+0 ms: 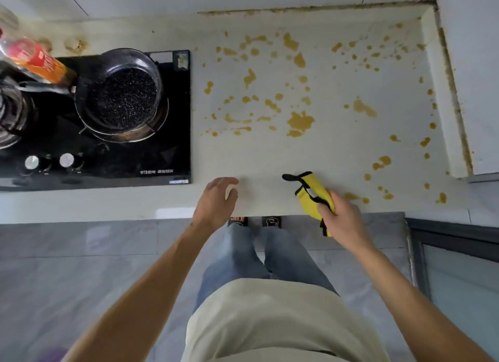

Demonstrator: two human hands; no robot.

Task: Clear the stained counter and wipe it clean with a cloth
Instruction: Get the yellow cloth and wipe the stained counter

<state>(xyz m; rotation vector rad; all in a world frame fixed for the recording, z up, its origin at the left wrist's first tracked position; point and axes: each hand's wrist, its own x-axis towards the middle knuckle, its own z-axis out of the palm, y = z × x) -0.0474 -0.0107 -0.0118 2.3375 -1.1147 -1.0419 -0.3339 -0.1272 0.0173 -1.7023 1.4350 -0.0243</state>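
Clearing looks done: the stained stretch of tabletop (pixel 337 151) at centre and right of frame carries no loose items, only the yellow-brown splatter stains (pixel 299 122) spread from upper centre to the lower right edge. Wiping looks not yet started; the stains read as intact everywhere, including those just beside the cloth.

Right hand (pixel 341 218), lower centre-right, fingers curled round a yellow cloth with black trim (pixel 314 193); the cloth's far end sits at the tabletop's front edge, contact or just above cannot tell. Left hand (pixel 216 199), lower centre, fingers loose and spread, grasping nothing, over the front edge of the tabletop, apart from the cloth.

Left in judgement: the whole wipe, all stains.

Containers: a dark speckled pan (pixel 121 94) with a clear rim sits on the right burner of the black gas hob (pixel 172 145) at left of frame; the pan looks empty, only the speckled coating showing. A plastic bottle with red-orange label (pixel 35 62) at upper left, blurred, amber liquid at its lower end; its support cannot be made out.
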